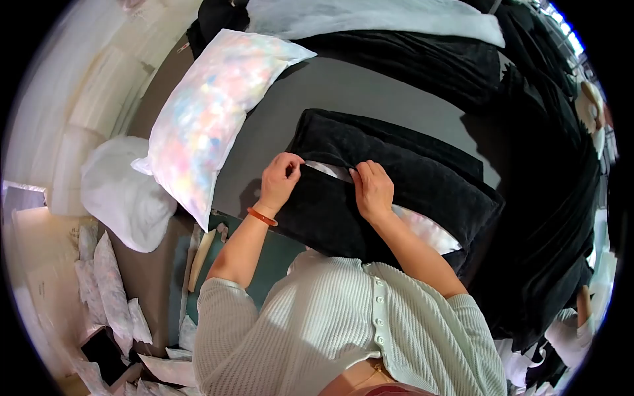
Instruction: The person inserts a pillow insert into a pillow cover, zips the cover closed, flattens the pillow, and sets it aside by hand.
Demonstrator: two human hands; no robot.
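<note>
A black plush cushion cover (pixel 409 148) lies in front of me on the grey table. Through its long opening shows a pale, multicoloured pillow (pixel 426 231) inside. My left hand (pixel 281 177) pinches the cover's edge at the left end of the opening. My right hand (pixel 373 188) is closed on the edge of the same opening, a little to the right. Between the two hands a strip of the pillow is visible. An orange bangle (pixel 262 216) circles my left wrist.
Left of the cover lies another pastel pillow (pixel 205 119), with white stuffing (pixel 125 191) beside it. Black fabric (pixel 528 231) is heaped along the right. White batting (pixel 376 18) sits on black cloth at the back. Several pillows (pixel 112 290) lie at lower left.
</note>
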